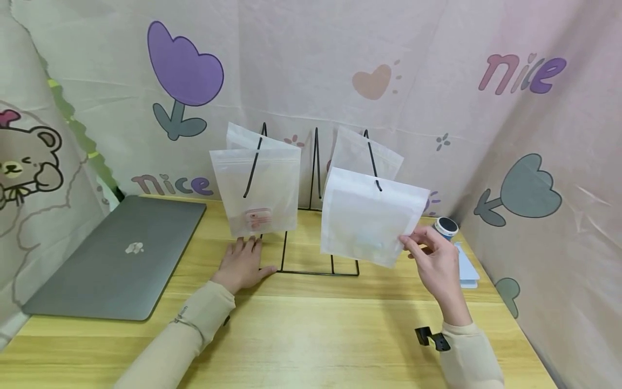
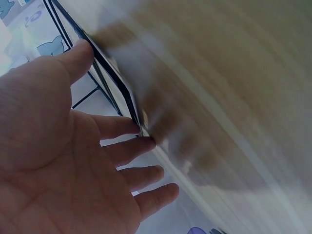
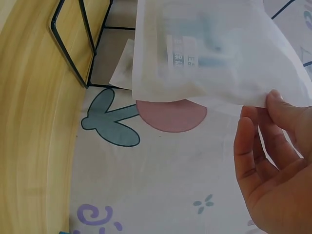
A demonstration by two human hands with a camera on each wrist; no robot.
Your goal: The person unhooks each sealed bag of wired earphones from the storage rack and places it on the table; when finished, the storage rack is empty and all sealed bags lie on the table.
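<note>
A black wire rack with three upright arms stands on the wooden table. From its right arm hangs a frosted, translucent zip pouch, with blurred pale contents and a small printed label visible through it in the right wrist view. My right hand pinches the lower right edge of this pouch between thumb and fingertips. My left hand rests at the front left corner of the rack's base, fingers spread and nearly straight. Above it, another frosted pouch with a pink-red item inside hangs on the left arm.
More frosted pouches hang behind, one on the left arm and one on the right. A closed grey laptop lies at the left. On the right are a dark-lidded jar and a light-blue flat object. Printed cloth surrounds the table.
</note>
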